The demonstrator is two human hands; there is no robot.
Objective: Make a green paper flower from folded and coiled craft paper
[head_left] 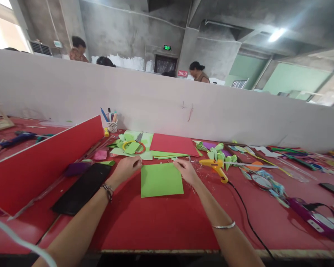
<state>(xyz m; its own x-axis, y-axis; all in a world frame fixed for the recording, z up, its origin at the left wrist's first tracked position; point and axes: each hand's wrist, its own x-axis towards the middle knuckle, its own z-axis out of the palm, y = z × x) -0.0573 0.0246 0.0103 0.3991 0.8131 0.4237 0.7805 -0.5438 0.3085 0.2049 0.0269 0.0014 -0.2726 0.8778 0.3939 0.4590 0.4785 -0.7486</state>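
A rectangular sheet of bright green paper (161, 180) lies on the red tabletop (156, 226) between my hands. My left hand (128, 167), with a bracelet at the wrist, is closed at the sheet's upper left corner, fingers pinched on its edge. At the upper right corner, my right hand (185, 169) pinches the paper between thumb and finger. Beyond them is a pile of red sheets (172, 144) over green ones. Scissors (138, 142) with yellow and red handles lie among green paper pieces to the left of it.
A yellow glue gun (217, 168) with a black cord lies right of my right hand. A black case (80, 189) and upright red board (52, 159) stand left. A purple power strip (313, 217) is far right. People sit beyond the white partition (156, 100).
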